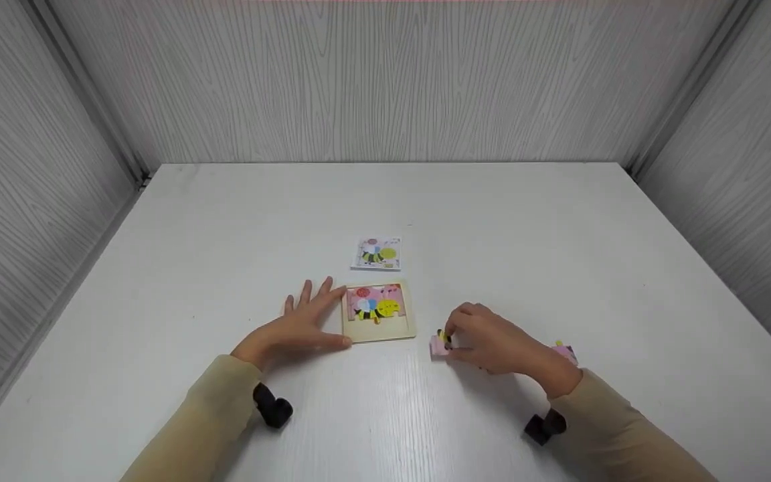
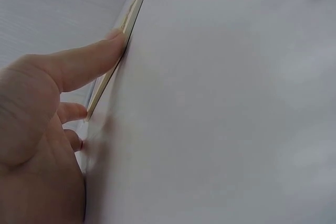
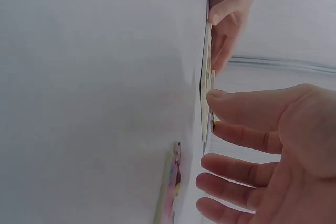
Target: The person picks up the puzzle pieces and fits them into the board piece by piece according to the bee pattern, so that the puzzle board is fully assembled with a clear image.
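Beige sleeves [image 1: 201, 422], each with a black wrist device [image 1: 273, 406] strapped at its cuff, enter from the lower edge. Right hand [image 1: 499, 341]: thumb and index finger pinch a pink puzzle piece [image 1: 437, 347] marked yellow and black, right of the tray; whether it touches the table cannot be told. Second pink piece [image 1: 565, 353]: on the table by the right wrist, partly hidden. Left hand [image 1: 295, 331]: fingers spread wide, thumb and index fingertips touching the left side of a square, pale wooden tray [image 1: 380, 332]. Fitted pieces [image 1: 373, 304] fill its upper part, forming a striped yellow-and-black bee with a round yellow head and a red disc on pink; the lower strip is bare wood. Just beyond lies a white-edged card [image 1: 377, 254] bearing a similar bee, its small marks too fine to read. White table [image 1: 526, 227], faintly glossy; grey wood-grain panels [image 1: 359, 80] enclose its back and sides.
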Action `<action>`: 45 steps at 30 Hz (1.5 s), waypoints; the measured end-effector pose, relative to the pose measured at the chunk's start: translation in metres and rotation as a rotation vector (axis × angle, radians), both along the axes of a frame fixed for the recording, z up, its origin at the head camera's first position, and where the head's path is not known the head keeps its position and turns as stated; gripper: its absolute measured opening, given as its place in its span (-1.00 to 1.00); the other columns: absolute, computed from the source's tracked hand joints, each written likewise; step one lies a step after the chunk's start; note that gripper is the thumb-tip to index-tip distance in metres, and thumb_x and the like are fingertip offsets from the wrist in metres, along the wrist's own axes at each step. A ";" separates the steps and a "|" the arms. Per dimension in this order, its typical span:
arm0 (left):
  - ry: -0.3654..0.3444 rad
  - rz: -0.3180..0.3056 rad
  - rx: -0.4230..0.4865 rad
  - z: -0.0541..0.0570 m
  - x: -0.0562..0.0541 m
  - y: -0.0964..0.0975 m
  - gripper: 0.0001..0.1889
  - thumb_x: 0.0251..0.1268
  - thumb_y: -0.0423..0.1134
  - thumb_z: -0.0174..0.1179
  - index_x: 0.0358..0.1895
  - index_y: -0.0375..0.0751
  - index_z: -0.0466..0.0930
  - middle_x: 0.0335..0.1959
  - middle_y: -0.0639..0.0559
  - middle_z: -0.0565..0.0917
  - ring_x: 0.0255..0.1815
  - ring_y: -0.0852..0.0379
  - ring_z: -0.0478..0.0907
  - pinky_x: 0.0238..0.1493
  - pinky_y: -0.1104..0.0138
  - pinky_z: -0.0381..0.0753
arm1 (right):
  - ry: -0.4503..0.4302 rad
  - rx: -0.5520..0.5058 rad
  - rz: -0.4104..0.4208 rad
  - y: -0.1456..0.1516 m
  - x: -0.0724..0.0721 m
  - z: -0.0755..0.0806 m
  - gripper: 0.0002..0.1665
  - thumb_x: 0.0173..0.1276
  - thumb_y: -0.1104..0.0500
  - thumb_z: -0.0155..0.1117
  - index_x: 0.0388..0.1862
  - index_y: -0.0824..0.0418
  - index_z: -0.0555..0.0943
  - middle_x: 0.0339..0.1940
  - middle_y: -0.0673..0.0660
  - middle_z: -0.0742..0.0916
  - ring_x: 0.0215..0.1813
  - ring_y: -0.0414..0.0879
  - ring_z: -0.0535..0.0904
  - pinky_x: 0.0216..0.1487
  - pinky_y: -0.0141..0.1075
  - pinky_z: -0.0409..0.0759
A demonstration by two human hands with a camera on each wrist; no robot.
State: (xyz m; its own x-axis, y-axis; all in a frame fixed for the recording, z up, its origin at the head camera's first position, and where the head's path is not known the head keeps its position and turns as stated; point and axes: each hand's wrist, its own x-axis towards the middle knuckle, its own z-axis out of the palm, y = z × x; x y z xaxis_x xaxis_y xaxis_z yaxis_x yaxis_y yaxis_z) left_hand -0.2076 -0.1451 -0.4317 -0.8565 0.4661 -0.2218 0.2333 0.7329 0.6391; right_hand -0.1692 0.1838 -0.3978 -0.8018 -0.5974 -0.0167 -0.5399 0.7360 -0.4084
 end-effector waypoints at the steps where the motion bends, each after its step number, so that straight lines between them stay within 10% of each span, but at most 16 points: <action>1: -0.005 0.001 0.008 0.000 0.000 0.000 0.01 0.01 0.20 0.26 0.49 0.01 -0.09 0.50 -0.06 -0.34 0.42 -0.10 -0.65 0.28 -0.07 -0.63 | -0.008 0.007 -0.012 -0.003 0.000 0.001 -0.75 0.14 0.16 0.40 -0.23 0.17 0.55 -0.05 0.06 0.55 -0.03 -0.06 0.42 -0.03 -0.18 0.48; 45: -0.030 0.022 0.022 0.001 0.000 0.000 -0.14 0.17 0.07 0.20 0.48 0.02 -0.06 0.50 -0.03 -0.32 0.43 -0.08 -0.63 0.29 -0.05 -0.61 | -0.012 0.057 0.070 -0.102 -0.037 0.000 -0.66 0.18 0.09 0.37 -0.09 0.17 0.58 -0.03 0.05 0.54 0.04 -0.12 0.40 0.09 -0.29 0.44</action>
State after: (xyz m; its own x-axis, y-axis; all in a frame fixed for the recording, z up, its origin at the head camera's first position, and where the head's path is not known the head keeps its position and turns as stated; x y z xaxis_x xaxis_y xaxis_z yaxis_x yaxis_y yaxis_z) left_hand -0.2074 -0.1455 -0.4309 -0.8596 0.4525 -0.2373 0.1982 0.7234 0.6613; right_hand -0.2064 0.0813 -0.3977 -0.7578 -0.6495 -0.0617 -0.5860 0.7191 -0.3735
